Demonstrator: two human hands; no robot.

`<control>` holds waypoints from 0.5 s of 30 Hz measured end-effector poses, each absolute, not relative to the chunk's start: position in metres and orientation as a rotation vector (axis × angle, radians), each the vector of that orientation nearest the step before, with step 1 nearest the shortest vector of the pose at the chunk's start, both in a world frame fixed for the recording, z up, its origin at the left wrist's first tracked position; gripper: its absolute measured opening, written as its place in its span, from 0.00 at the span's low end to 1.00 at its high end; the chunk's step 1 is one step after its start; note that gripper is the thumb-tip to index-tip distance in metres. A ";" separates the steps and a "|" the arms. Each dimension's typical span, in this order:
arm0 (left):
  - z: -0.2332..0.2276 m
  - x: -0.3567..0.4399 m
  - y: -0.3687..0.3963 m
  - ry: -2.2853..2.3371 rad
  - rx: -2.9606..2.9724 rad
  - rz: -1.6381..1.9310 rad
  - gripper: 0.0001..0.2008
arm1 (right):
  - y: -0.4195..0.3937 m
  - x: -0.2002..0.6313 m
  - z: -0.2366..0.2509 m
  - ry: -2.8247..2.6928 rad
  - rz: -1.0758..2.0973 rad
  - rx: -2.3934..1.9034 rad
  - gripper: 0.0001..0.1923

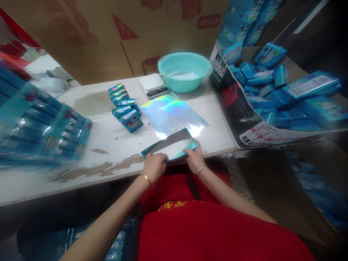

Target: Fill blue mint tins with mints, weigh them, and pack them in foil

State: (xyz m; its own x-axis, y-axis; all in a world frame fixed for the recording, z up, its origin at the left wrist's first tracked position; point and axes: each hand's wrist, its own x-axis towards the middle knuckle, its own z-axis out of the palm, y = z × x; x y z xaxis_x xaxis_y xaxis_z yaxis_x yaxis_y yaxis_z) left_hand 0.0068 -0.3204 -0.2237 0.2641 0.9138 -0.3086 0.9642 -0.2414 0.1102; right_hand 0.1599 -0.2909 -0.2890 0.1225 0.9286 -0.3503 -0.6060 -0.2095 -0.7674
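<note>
At the table's front edge, my left hand (154,166) and my right hand (195,156) grip a flat, blue-edged cardboard piece (174,145) by its near left and right ends. Its upturned face shows a grey-brown band and a white band. The left fingers are curled over the near edge, while the right thumb presses on top. Just beyond it lies a shiny holographic sheet (174,114). To the left of the sheet, several small blue printed packs (132,121) sit in a loose row.
A turquoise basin (185,72) with white contents stands at the back beside a small white scale (153,86). On the right, an open carton (231,105) holds many blue packs. Blue display boxes (49,127) are stacked left. Large brown cartons (108,40) form the back.
</note>
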 end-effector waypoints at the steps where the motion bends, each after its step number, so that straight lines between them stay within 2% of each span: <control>1: -0.224 0.009 -0.322 1.740 2.314 -0.271 0.07 | -0.290 0.160 -0.290 -0.422 1.476 -1.035 0.32; 5: -0.229 0.028 -0.329 1.845 2.444 -0.149 0.08 | -0.286 0.158 -0.295 -0.437 1.401 -1.064 0.31; 8: -0.232 0.043 -0.324 1.834 2.416 0.014 0.13 | -0.288 0.156 -0.295 -0.437 1.401 -1.048 0.31; 15: -0.242 0.048 -0.301 1.597 2.323 0.157 0.16 | -0.291 0.168 -0.285 -0.288 1.635 -0.778 0.23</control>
